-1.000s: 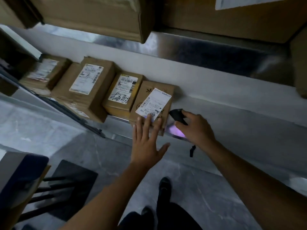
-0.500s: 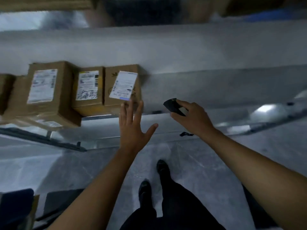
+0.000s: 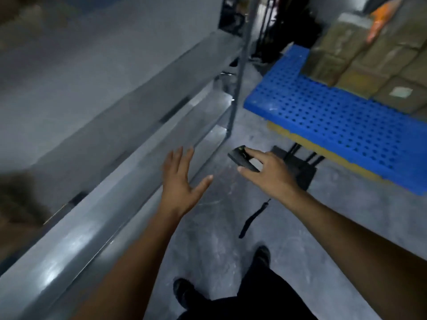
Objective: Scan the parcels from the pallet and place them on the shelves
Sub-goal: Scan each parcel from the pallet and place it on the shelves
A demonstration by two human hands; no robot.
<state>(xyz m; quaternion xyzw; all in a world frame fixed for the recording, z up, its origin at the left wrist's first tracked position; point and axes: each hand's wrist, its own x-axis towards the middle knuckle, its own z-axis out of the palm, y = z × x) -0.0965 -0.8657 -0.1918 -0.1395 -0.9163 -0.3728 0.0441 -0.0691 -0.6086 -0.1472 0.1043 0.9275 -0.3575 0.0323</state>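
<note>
Parcels [image 3: 360,54], brown cardboard boxes stacked in several layers, sit on the far right part of the blue perforated pallet [image 3: 323,116]; the near and left stretch of its deck is bare. One box at the front edge of the stack carries a pale label on top. Something orange shows above the stack at the upper right, too blurred to identify. The pallet rests on a yellowish layer beneath it, raised off the grey floor [image 3: 219,227], with dark legs and a dark flat base visible under its near-left corner.

Left of the pallet, across a strip of floor, runs the grey metal shelf [image 3: 111,158], its long beams slanting from the lower left up toward a thin upright post near the pallet's left corner. The shelf levels in view look bare, apart from a brown blurred shape at the far left edge.

The left hand [image 3: 182,181] is spread wide with fingers extended, holding nothing, hovering beside the front edge of the shelf. The right hand [image 3: 270,174], nearer the pallet, grips a small black scanner [image 3: 241,159] between thumb and fingers; a dark wrist strap [image 3: 253,219] dangles below it. Dark trousers and black shoes show at the bottom, on the floor.
</note>
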